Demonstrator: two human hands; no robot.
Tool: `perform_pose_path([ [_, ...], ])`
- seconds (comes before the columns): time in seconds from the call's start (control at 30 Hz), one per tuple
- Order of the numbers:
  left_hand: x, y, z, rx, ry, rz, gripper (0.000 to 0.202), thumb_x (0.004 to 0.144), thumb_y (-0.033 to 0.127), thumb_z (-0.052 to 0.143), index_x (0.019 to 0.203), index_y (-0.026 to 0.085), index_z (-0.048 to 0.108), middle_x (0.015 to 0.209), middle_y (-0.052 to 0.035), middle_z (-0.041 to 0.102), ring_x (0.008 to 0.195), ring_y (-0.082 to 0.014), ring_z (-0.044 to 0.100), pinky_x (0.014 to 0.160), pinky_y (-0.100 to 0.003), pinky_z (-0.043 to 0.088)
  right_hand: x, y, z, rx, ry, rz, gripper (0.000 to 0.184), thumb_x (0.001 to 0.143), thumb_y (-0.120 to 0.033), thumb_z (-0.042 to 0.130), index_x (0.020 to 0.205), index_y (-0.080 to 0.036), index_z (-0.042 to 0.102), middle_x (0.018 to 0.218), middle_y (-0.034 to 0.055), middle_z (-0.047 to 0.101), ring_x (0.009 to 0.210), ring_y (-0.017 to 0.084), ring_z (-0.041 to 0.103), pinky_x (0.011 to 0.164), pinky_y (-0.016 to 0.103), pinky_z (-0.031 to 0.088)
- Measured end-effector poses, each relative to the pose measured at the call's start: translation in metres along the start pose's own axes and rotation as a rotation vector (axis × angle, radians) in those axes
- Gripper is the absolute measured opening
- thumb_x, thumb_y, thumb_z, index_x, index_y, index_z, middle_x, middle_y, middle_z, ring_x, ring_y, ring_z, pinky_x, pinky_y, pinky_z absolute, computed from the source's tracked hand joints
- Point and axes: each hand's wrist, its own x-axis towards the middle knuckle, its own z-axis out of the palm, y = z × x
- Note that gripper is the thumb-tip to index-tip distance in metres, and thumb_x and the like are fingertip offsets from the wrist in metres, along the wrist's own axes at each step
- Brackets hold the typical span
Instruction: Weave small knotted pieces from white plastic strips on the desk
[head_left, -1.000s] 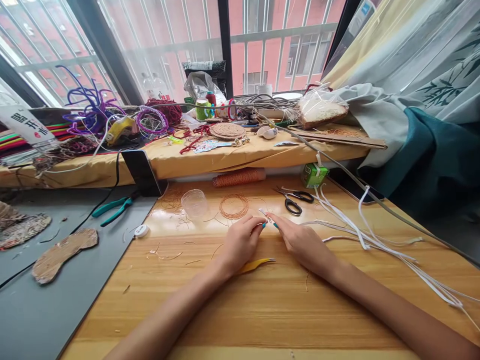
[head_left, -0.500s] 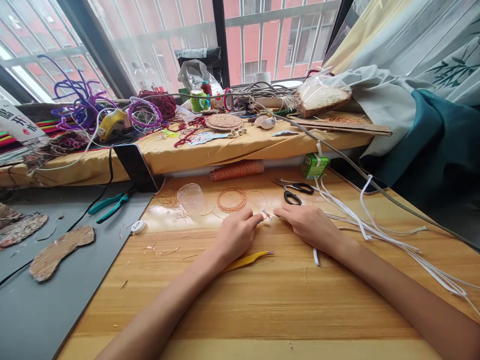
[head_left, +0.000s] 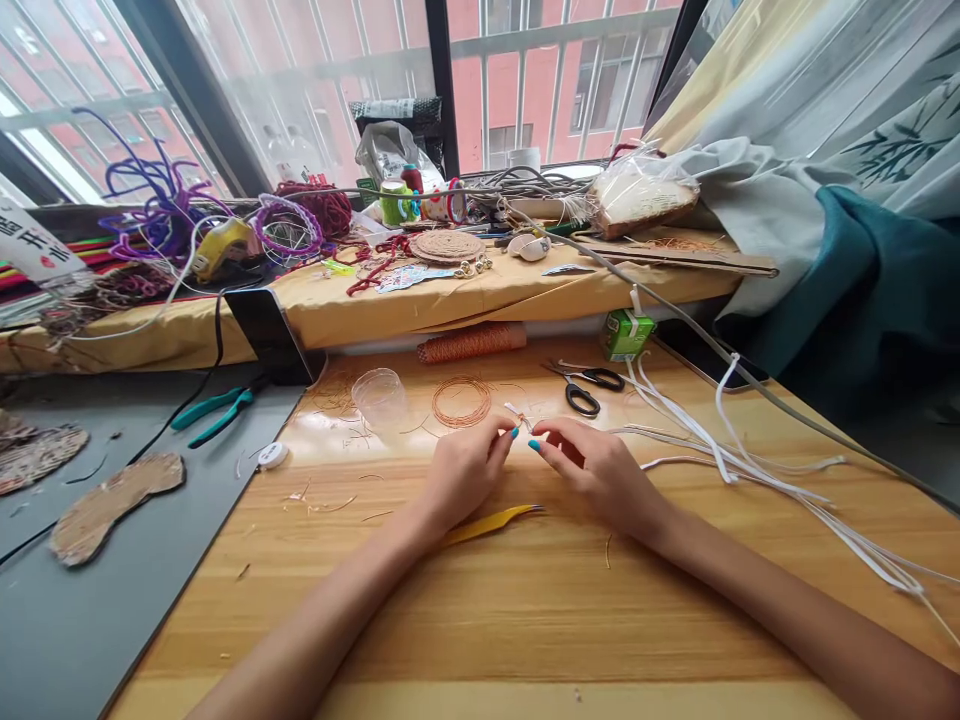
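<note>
My left hand point(head_left: 466, 466) and my right hand point(head_left: 592, 468) meet over the wooden table point(head_left: 480, 610), fingertips pinched together. Between them sits a tiny white and copper knotted piece point(head_left: 520, 417), held by my left fingertips; my right fingertips are just beside it, and whether they touch it is unclear. Yellow curved tweezers point(head_left: 491, 521) lie on the table under my left wrist. A coil of copper wire point(head_left: 461, 400) lies just beyond my hands.
Black scissors point(head_left: 585, 386), white strips point(head_left: 712, 455), a clear cup point(head_left: 379, 398), a copper thread spool point(head_left: 472, 341) and a green box point(head_left: 626, 333) lie on the table. Teal pliers point(head_left: 210, 413) and cardboard shapes point(head_left: 112, 500) rest on the grey mat. A cluttered shelf point(head_left: 450, 290) stands behind.
Both hands have lifted slightly and drawn closer, the right hand curling its fingers toward the small piece. The white strip that lay by my right wrist is no longer visible.
</note>
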Motion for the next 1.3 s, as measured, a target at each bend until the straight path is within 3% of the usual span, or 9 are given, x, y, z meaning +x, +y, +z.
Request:
perform_pose_path([
  [0.1,-0.002,0.002,0.001,0.053,-0.038,0.122,0.023,0.084,0.026,0.032,0.088,0.017,0.053,0.069,-0.0023,0.061,0.059,-0.0095,0.054,0.057,-0.018,0.038,0.001,-0.003,0.001,0.128,-0.002,0.082,0.019,0.082,-0.029,0.04,0.089,-0.019,0.054,0.082,0.0033,0.061,0.069,0.013,0.055,0.064,0.024,0.042],
  [0.2,-0.002,0.003,0.001,0.07,-0.074,0.156,0.025,0.084,0.025,0.031,0.088,0.017,0.054,0.072,-0.0032,0.062,0.063,-0.0104,0.055,0.06,-0.019,0.039,0.002,-0.004,0.0,0.216,-0.051,0.143,0.02,0.082,-0.029,0.039,0.086,-0.019,0.056,0.071,0.0014,0.06,0.057,0.012,0.053,0.055,0.023,0.042],
  [0.3,0.0,0.002,0.001,0.054,-0.066,0.099,0.024,0.084,0.028,0.034,0.084,0.017,0.055,0.078,-0.0038,0.061,0.069,-0.0117,0.055,0.063,-0.021,0.04,0.001,-0.004,-0.001,0.307,-0.098,0.175,0.02,0.082,-0.028,0.037,0.081,-0.019,0.055,0.056,-0.0018,0.053,0.046,0.01,0.048,0.048,0.022,0.04],
  [0.47,0.004,0.0,-0.002,-0.148,0.017,-0.014,0.021,0.082,0.025,0.04,0.097,0.018,0.052,0.086,-0.0034,0.059,0.078,-0.0118,0.053,0.07,-0.022,0.041,0.0,-0.001,0.003,0.442,-0.128,0.224,0.02,0.082,-0.027,0.037,0.084,-0.017,0.055,0.055,-0.0023,0.051,0.044,0.009,0.046,0.043,0.02,0.037],
  [0.67,0.006,0.001,-0.005,-0.282,-0.008,0.017,0.018,0.082,0.022,0.04,0.083,0.017,0.057,0.079,-0.0026,0.058,0.076,-0.0109,0.052,0.07,-0.02,0.04,0.002,0.003,0.006,0.466,-0.157,0.257,0.026,0.084,-0.029,0.032,0.075,-0.016,0.053,0.052,-0.0028,0.048,0.043,0.008,0.044,0.043,0.019,0.036],
  [1.0,0.006,0.004,-0.01,-0.357,-0.105,-0.137,0.026,0.081,0.027,0.038,0.064,0.015,0.054,0.062,0.0004,0.054,0.061,-0.0097,0.049,0.059,-0.019,0.037,0.002,0.003,0.007,0.445,-0.172,0.228,0.024,0.083,-0.027,0.035,0.071,-0.016,0.052,0.06,-0.0011,0.05,0.045,0.007,0.043,0.046,0.02,0.037],
  [1.3,0.005,0.0,-0.007,-0.465,-0.158,-0.185,0.034,0.082,0.035,0.033,0.061,0.015,0.051,0.066,-0.0002,0.055,0.064,-0.01,0.049,0.06,-0.019,0.036,0.002,0.004,0.005,0.426,-0.196,0.226,0.03,0.085,-0.034,0.031,0.068,-0.017,0.048,0.051,-0.0045,0.043,0.046,0.007,0.041,0.048,0.019,0.034],
])
